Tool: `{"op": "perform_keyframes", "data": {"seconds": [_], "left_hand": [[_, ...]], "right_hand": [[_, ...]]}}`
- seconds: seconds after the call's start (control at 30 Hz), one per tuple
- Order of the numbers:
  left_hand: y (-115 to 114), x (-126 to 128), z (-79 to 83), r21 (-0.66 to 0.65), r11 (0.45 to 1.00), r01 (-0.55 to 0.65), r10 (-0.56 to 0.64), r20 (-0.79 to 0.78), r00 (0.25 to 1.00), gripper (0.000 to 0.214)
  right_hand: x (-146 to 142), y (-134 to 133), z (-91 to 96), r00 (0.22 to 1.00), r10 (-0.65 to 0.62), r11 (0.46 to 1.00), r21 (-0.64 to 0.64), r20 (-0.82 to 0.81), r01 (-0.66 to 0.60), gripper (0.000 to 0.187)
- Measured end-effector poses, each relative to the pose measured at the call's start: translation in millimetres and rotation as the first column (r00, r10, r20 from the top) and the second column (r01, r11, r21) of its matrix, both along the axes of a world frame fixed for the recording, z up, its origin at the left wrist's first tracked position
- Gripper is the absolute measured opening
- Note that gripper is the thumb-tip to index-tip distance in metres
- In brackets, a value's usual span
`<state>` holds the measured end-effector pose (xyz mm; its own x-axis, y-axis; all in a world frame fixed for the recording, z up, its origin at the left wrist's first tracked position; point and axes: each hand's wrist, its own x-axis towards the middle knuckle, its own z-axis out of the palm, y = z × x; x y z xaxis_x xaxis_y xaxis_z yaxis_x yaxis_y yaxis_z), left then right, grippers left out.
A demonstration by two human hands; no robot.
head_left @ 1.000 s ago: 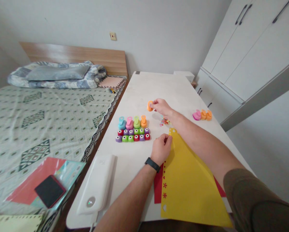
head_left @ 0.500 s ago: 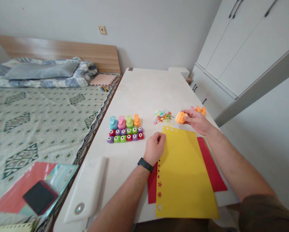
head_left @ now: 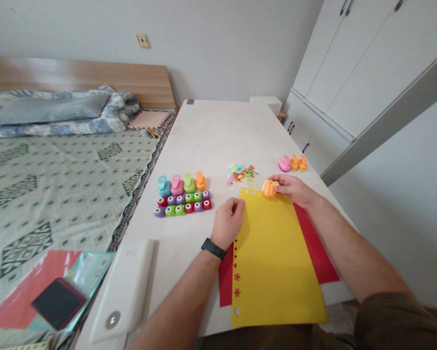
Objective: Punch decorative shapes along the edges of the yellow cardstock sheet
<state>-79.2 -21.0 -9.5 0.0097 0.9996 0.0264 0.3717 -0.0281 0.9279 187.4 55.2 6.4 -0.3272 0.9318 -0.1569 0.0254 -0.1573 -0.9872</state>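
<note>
Orange paper punch, pinched narrowly in the right hand, sits at the top edge of the yellow sheet, lower middle of the frame, while the curled left hand presses the sheet down.

Craft punches beside left hand

The left hand sits just below the centre of the frame, fingers curled inward, its bare forearm rising from the bottom edge with a black watch band on the wrist. The right hand, right of centre, lies palm down, fingers wrapped round a small object, its forearm running from an olive sleeve at lower right.
</note>
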Motion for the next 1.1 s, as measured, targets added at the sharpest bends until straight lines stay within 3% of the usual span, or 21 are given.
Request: {"op": "perform_keyframes", "data": {"seconds": [0.6, 0.9, 1.1], "left_hand": [[-0.2, -0.4, -3.5, 0.017, 1.0, 0.017, -0.017, -0.017, 1.0, 0.033], [0.4, -0.3, -3.9, 0.02, 1.0, 0.016, -0.016, -0.027, 1.0, 0.033], [0.5, -0.5, -4.6, 0.018, 1.0, 0.019, -0.019, -0.03, 0.999, 0.034]], "right_hand": [[-8.2, -6.0, 0.5, 0.98, 0.122, 0.988, 0.07, 0.16, -0.134, 0.053], [-12.1, -5.7, -5.5, 0.957, 0.114, 0.977, 0.142, 0.268, -0.157, 0.045], [-11.8, -6.1, -4.4, 0.945, 0.128, 0.975, 0.134, 0.302, -0.175, 0.051]]}}
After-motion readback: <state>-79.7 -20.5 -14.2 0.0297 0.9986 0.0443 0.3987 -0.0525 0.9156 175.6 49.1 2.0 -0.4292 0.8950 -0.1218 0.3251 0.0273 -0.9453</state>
